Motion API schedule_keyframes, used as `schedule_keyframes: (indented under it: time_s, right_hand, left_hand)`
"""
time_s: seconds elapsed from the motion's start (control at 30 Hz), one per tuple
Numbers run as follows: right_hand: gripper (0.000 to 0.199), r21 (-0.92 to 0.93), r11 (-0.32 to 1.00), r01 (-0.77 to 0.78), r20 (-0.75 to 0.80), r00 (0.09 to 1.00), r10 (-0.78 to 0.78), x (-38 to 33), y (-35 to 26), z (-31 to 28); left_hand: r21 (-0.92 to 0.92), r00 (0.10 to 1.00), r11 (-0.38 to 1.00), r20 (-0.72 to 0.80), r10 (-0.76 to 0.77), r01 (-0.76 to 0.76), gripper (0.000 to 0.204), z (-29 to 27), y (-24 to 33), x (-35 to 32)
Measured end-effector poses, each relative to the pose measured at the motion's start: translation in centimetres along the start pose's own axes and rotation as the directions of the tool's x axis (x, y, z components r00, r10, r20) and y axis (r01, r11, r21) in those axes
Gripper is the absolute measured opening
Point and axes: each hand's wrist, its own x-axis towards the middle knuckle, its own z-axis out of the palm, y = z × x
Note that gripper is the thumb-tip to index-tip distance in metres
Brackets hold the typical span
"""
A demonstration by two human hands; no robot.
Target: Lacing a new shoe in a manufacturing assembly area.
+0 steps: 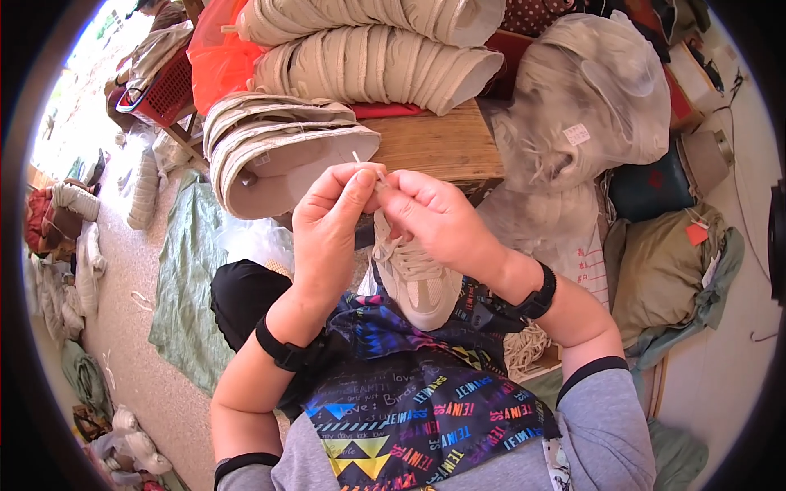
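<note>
Both hands pinch lace tip; shoe partly hidden.

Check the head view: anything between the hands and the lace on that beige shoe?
Nothing visible. The left hand and right hand already pinch the white lace tip together above the beige shoe on the lap. The stacked shoe uppers sit behind, beyond the hands, not between them and the lace.
</note>
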Motion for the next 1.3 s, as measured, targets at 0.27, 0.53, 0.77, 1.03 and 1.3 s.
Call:
schedule_keyframes:
  time_s: [0.27,0.53,0.77,1.03,1.3]
  right_hand:
    - [0.024,0.038,0.994,0.105,-0.357,0.930,-0.084,0.4,1.0,-3.6]
    - [0.022,0.060,0.993,-0.100,-0.478,0.871,0.116,-0.6,5.1,-12.4]
    - [0.026,-0.491,0.855,-0.169,-0.198,0.977,0.079,-3.3,7.5,-11.2]
    - [0.027,-0.611,0.749,-0.257,-0.070,0.960,0.272,-3.9,7.2,-11.1]
    - [0.030,-0.649,0.684,-0.334,-0.048,0.915,0.402,-2.2,6.1,-11.5]
  left_hand:
    - [-0.250,0.988,0.959,-0.038,-0.147,0.134,0.022,0.0,-0.7,-0.6]
    - [0.336,0.942,0.881,-0.164,-0.292,0.332,0.020,-5.9,-2.9,-1.6]
    - [0.748,0.992,0.658,-0.006,-0.129,0.090,0.025,-7.2,-5.2,-2.4]
    - [0.648,0.959,0.721,-0.052,-0.277,0.243,0.009,-5.5,-6.1,-1.7]
    - [0.629,0.960,0.744,-0.017,-0.278,0.227,0.010,-4.9,-7.4,-1.5]
